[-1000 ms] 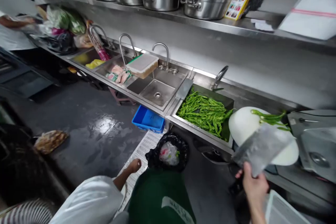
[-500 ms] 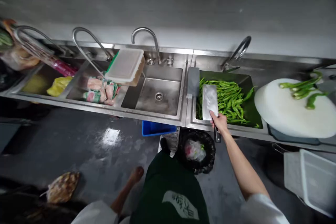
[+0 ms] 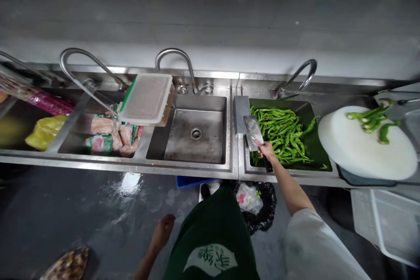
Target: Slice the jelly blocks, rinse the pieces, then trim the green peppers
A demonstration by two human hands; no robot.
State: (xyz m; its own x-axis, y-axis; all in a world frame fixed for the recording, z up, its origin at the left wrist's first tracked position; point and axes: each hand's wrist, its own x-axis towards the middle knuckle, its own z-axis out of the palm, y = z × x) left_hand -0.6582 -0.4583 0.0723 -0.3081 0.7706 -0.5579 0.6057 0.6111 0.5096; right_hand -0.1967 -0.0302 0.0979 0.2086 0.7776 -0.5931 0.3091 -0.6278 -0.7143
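Note:
My right hand (image 3: 267, 151) is closed on the black handle of a cleaver (image 3: 252, 132). Its broad metal blade slants up and left over the near left part of a sink full of long green peppers (image 3: 278, 127). The blade's upper corner comes up to a grey rectangular block (image 3: 242, 111) on the divider left of that sink; whether they touch I cannot tell. Low over the floor, away from the counter, hangs my left hand (image 3: 164, 229), with its fingers too indistinct to make out.
Right of the peppers lies a thick round white cutting board (image 3: 364, 153) with several green peppers on it. Leftward are a bare sink (image 3: 197, 151), a lidded plastic box (image 3: 146, 98) and packaged meat (image 3: 101, 144). Below stands a black-lined bin (image 3: 269, 210); a white crate (image 3: 387, 223) is at right.
The cleaver has turned, its blade now slanting left toward the grey block, and my right hand has shifted slightly left. The camera view has moved. My left hand still hangs low.

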